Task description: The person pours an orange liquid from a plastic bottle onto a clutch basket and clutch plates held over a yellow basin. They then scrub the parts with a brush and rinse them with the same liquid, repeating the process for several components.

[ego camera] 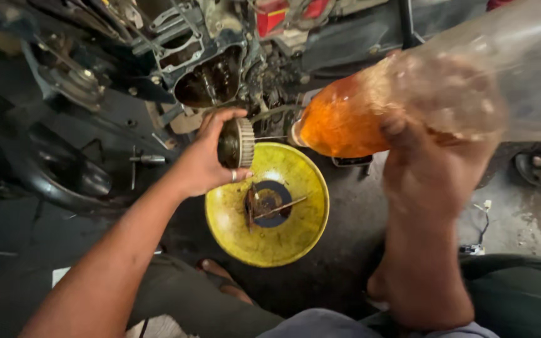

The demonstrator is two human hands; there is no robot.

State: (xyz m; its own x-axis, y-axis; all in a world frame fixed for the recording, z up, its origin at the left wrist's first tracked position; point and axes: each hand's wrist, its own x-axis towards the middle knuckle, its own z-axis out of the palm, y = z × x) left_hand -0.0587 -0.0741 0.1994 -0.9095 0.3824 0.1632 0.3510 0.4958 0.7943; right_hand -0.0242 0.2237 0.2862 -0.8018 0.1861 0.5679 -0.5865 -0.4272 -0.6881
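The left hand grips a toothed metal gear by its rim, above the yellow bowl; it looks heavy, rigid, oily. To its right, the right hand clasps a tilted plastic bottle, light and crushable.

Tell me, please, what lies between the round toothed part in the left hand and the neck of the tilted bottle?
Nothing: in the head view, only open air separates the toothed part from the bottle, above the yellow bowl.

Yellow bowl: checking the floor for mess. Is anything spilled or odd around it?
No spill shows. The yellow bowl holds a dark puddle and small metal parts. The right hand tips a bottle of orange liquid; the left hand holds a toothed gear over it.
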